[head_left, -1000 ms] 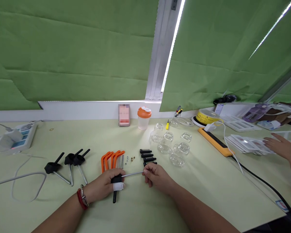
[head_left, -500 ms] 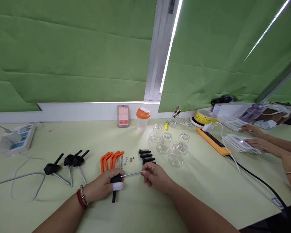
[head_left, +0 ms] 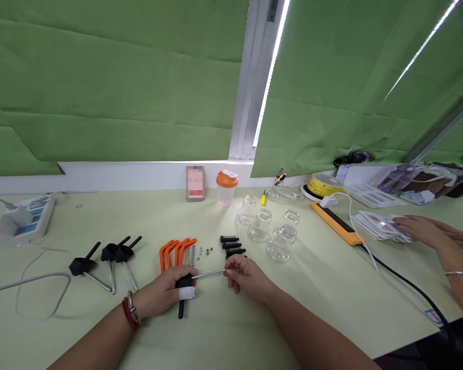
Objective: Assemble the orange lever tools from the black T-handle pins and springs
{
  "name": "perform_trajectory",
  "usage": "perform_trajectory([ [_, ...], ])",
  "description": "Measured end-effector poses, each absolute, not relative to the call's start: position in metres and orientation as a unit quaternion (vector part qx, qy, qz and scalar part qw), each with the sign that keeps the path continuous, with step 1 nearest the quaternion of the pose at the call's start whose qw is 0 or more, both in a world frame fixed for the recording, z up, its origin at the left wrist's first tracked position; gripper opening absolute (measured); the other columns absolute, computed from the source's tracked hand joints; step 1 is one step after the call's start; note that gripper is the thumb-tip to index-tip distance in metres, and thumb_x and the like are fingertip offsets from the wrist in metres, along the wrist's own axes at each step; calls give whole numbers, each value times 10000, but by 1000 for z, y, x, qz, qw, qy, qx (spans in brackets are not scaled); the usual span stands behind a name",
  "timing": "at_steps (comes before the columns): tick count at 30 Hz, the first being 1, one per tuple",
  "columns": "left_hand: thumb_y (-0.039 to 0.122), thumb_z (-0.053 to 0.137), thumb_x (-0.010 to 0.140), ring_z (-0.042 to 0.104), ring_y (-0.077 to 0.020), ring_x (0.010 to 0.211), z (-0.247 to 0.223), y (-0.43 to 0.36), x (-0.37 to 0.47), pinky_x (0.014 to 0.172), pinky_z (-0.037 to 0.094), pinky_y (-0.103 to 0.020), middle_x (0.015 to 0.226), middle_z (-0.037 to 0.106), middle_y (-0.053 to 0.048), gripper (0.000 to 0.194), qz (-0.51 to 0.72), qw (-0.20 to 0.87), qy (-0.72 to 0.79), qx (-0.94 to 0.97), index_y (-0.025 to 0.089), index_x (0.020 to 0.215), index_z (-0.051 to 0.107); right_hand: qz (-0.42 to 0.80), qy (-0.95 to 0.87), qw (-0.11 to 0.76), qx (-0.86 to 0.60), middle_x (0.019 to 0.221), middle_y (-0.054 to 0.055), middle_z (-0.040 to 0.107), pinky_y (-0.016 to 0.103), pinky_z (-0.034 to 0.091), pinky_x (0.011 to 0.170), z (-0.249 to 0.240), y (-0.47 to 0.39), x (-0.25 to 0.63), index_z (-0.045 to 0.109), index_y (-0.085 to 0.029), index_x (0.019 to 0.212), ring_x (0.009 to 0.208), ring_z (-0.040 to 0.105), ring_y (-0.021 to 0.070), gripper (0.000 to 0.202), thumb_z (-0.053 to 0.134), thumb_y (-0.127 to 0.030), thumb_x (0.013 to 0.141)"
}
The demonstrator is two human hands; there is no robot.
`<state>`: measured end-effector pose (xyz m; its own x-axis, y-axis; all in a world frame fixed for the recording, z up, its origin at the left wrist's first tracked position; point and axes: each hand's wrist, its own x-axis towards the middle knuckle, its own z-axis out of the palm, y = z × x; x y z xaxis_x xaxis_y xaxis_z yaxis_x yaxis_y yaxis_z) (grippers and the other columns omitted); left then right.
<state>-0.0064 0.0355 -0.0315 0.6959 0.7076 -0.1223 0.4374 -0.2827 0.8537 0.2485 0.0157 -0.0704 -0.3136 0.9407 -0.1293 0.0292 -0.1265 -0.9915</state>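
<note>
My left hand, with white tape on its thumb, is closed around a black plastic part with a metal rod pointing right. The fingertips of my right hand pinch the rod's far end. Orange bent handles and thin metal pins lie just behind my left hand. Small nuts and brownish bits are beside them. Behind my right hand is a row of black ribbed pieces. Three black parts with metal rods rest on the left.
Several glass jars stand right of centre, near an orange-lidded cup. An orange power strip with cables lies further right. Another person's hands touch white stacked pieces. A white power strip is at left.
The other person's far hand has moved from the back white trays to the nearer stack. My hands keep the same hold, and the view has shifted slightly.
</note>
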Motion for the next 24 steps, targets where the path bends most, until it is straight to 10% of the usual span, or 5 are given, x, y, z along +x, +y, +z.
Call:
perform_trajectory([
  [24,352,564,835,480,-153,769,-33,37,-7,706,417,-245,848,534,10,192,142,490,359,781,191,939,578,608,-545,381,-434,734,-7,577,219,423,461,-75,16,250,493,-197,890,541,515,96,192,582,-346,807],
])
